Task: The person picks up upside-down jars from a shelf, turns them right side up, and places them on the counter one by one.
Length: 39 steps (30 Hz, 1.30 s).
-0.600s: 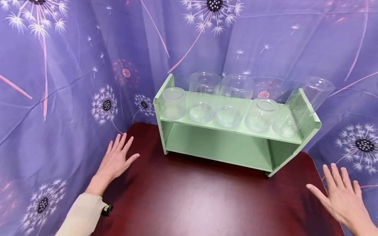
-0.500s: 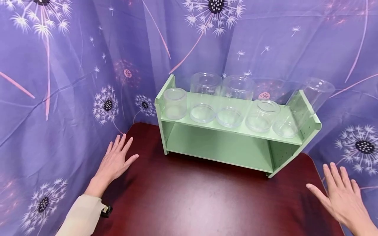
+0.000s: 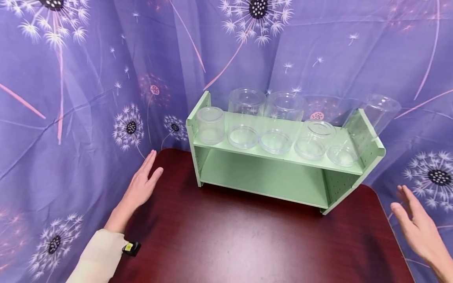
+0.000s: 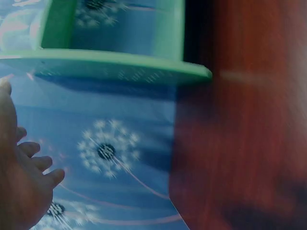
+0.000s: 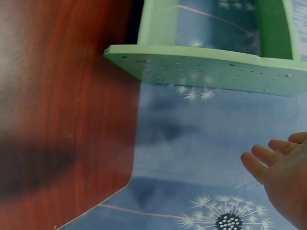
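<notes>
My left hand (image 3: 139, 188) hovers above the table's left edge, palm turned inward, fingers straight, holding nothing. At the far right my right hand (image 3: 417, 224) is also held in the air with fingers extended and nothing in it. Between them a pale green two-tier rack (image 3: 265, 173) stands at the back of the table. Several clear plastic jars line its upper shelf: a short jar (image 3: 211, 125) at the left end, two tall jars side by side, another short jar (image 3: 313, 141), and a tall jar (image 3: 380, 114) leaning over the right end panel. Neither hand touches the rack.
A dark red-brown table (image 3: 247, 239) with rounded back corners carries the rack. Purple cloth (image 3: 88, 157) printed with dandelions hangs close along the left and back. A small black device (image 3: 131, 248) is strapped at the left sleeve's cuff.
Both hands have turned from palm-down to palms facing inward. The right hand has shifted a little to the right. Rack and jars stay in place.
</notes>
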Motion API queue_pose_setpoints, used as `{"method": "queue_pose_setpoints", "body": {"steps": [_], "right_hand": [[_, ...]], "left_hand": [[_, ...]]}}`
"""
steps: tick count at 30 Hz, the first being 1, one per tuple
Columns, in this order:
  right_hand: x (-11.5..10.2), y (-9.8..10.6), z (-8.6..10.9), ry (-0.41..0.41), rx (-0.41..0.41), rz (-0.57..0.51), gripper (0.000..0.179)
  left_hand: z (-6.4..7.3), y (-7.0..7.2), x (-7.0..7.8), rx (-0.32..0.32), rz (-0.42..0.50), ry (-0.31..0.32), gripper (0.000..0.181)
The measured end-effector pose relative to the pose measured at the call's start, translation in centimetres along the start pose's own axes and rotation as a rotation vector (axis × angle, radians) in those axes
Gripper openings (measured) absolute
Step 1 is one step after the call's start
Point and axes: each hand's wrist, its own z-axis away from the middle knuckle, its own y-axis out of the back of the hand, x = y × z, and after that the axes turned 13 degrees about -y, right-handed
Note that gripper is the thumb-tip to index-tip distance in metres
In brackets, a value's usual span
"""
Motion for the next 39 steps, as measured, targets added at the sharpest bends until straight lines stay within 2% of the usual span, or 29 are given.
{"method": "queue_pose_setpoints", "body": {"steps": [6,10,13,16,18,25,29,34,36,39], "right_hand": [[-1.8,1.0,-1.4,0.094,0.026,-0.203,0.053],[-3.3,1.4,-2.8,0.202,-0.031,-0.584,0.047],[-4.3,1.3,-4.4,0.335,-0.160,-0.982,0.044],[-5.5,1.4,-5.8,0.397,-0.234,-1.204,0.043],[-6.4,1.5,-6.5,0.396,-0.262,-1.292,0.041],[-9.2,2.0,-8.6,0.349,-0.262,-1.382,0.041],[-10.6,2.2,-9.9,0.347,-0.247,-1.420,0.041],[-12.1,2.6,-11.3,0.307,-0.179,-1.361,0.039],[-12.8,2.6,-11.7,0.268,-0.125,-1.302,0.037],[-13.6,2.7,-12.2,0.183,-0.048,-1.151,0.038]], "left_hand": [[-2.8,0.1,2.3,0.086,0.207,0.065,0.057],[-5.1,0.0,3.6,0.152,0.397,0.044,0.054],[-6.8,-0.2,4.7,0.200,0.547,0.021,0.054],[-8.2,-0.5,5.6,0.237,0.661,0.014,0.056],[-9.1,-0.7,6.1,0.252,0.697,0.007,0.056],[-11.8,-0.8,7.3,0.291,0.705,-0.018,0.056],[-13.2,-0.7,8.1,0.292,0.698,-0.014,0.056],[-14.6,-1.0,8.8,0.270,0.645,0.017,0.055],[-15.0,-1.3,8.9,0.264,0.617,0.031,0.055],[-15.3,-1.7,8.8,0.253,0.597,0.041,0.056]]}}
